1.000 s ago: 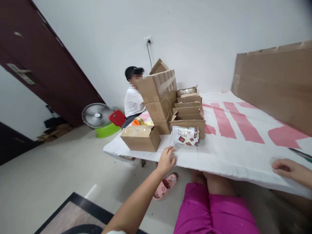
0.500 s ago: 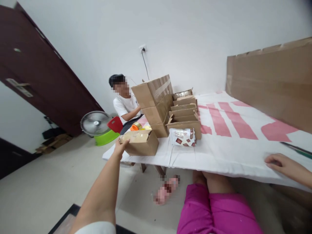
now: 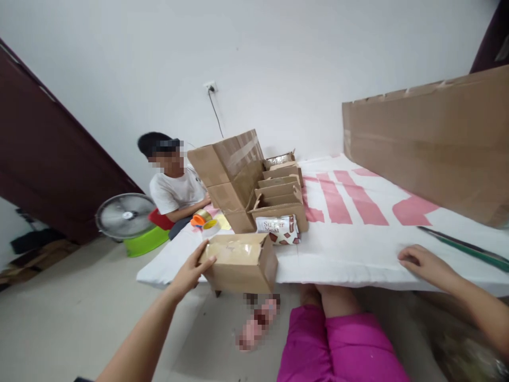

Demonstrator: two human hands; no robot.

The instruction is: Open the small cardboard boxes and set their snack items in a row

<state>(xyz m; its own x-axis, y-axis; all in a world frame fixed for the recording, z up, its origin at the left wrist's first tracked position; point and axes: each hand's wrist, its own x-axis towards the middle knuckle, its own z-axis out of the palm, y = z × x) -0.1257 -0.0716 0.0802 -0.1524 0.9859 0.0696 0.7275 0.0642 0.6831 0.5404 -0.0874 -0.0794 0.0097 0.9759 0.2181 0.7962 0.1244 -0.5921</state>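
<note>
My left hand (image 3: 201, 268) grips the left end of a small brown cardboard box (image 3: 240, 273) with clear tape across its top. The box overhangs the front edge of the white-covered table (image 3: 342, 260). Just behind it stands a white and brown "Super Meal" packet (image 3: 278, 229), leaning against a row of open cardboard boxes (image 3: 280, 201). On the right, my right hand (image 3: 423, 262) rests on the tabletop with its fingers loosely curled and nothing in them. A long green and dark tool (image 3: 465, 246) lies beyond it; its kind is unclear.
Stacked taped cartons (image 3: 234, 170) rise left of the open boxes. Tape rolls (image 3: 207, 223) lie near the left end. A co-worker (image 3: 175, 191) sits there, beside a fan (image 3: 127, 216). A large cardboard panel (image 3: 429, 143) stands at the back right.
The small box has come nearer to me and rightward, off its earlier spot, in my left hand. My right hand stays on the table. The view has turned slightly right.
</note>
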